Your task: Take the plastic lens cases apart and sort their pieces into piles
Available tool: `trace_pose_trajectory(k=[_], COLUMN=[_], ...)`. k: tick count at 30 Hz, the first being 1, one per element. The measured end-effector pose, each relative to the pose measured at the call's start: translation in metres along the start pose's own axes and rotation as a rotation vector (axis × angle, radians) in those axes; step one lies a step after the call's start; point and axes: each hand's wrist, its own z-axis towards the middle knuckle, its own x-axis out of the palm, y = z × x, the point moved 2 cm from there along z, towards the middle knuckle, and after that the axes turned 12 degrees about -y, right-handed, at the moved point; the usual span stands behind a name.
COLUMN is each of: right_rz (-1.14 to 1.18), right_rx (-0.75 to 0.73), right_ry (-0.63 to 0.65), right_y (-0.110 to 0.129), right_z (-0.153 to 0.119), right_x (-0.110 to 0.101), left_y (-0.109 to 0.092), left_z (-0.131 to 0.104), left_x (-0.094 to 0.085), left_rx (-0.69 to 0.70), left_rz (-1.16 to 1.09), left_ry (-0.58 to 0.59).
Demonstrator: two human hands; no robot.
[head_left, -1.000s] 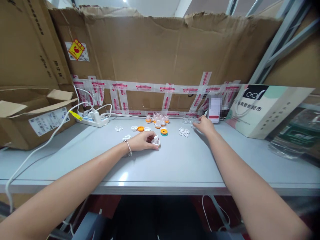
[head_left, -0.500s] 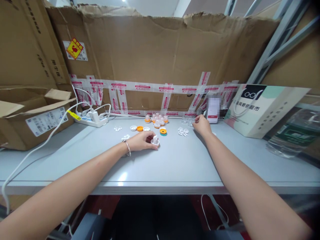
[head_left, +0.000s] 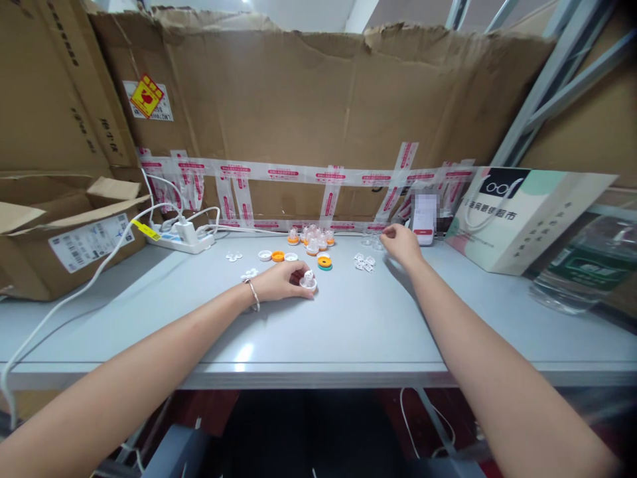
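Holding white cup [head_left: 308,286] in left hand [head_left: 283,281], pale piece [head_left: 309,275] inside, right hand [head_left: 402,245] near clear parts [head_left: 367,239], grip unclear

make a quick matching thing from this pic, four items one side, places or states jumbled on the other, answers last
1. left hand
2. right hand
3. power strip
4. phone

A. propped up near the printed bag
B. holding a small white part
C. beside the open carton
D. fingers near clear pieces

Pairs: 1-B, 2-D, 3-C, 4-A
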Motion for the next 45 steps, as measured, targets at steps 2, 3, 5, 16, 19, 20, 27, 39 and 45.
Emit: trace_pose_trajectory(k=[2, 3, 5, 16, 19, 20, 27, 39, 45], right_rz=[0.179, 0.289, 0.497, 0.599, 0.603, 0.607, 0.605, 0.946, 1.128], right_rx=[-0.088, -0.137, -0.27, -0.609, -0.651, -0.658, -0.714, -0.314, -0.139], right_ry=[0.066, 0.165, 0.445, 0.841, 0.729, 0.703, 0.601, 0.551, 0.615], right_y=[0.026, 0.039, 0.066, 0.103, 0.103, 0.103, 0.101, 0.12, 0.126], right_z=[-0.011, -0.02, -0.045, -0.113, -0.114, -0.115, -0.12, -0.116, -0.117], right_x=[-0.008, -0.01, -0.012, 0.004, 0.004, 0.005, 0.011, -0.013, -0.028], left_y=[0.001, 0.001, 0.001, 0.004, 0.002, 0.002, 0.005, 0.004, -0.008], left_z=[0.0, 0.0, -0.001, 0.002, 0.002, 0.002, 0.003, 0.003, 0.002], left_x=[0.0, 0.0, 0.0, 0.003, 0.002, 0.002, 0.003, 0.007, 0.0], left_rx=[-0.015, -0.026, -0.041, -0.012, -0.01, -0.009, -0.015, 0.005, 0.155], left_rz=[-0.025, -0.03, -0.035, -0.085, -0.067, -0.064, -0.04, 0.039, 0.073], left_ry=[0.007, 0.001, -0.023, 0.048, 0.024, 0.02, -0.002, -0.067, -0.108])
